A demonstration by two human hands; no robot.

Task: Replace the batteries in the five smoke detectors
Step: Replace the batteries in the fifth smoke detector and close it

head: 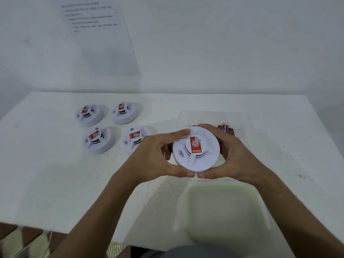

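Observation:
A round white smoke detector [202,161] with a red label on its raised centre is held above the white table, face up. My left hand [156,155] grips its left rim with the thumb under the near edge and the index finger over the far edge. My right hand [234,153] grips the right rim the same way, and the two thumbs nearly meet at the front. Several other detectors lie face up at the left: two at the back [89,114] [124,112] and two nearer [98,139] [132,139]. A few batteries [226,129] lie behind my right hand, partly hidden.
A clear plastic container with a green rim [223,209] stands near the table's front edge, under my right forearm. A printed sheet [96,34] hangs on the wall behind. The white table [55,174] ends at the front, where a patterned floor shows.

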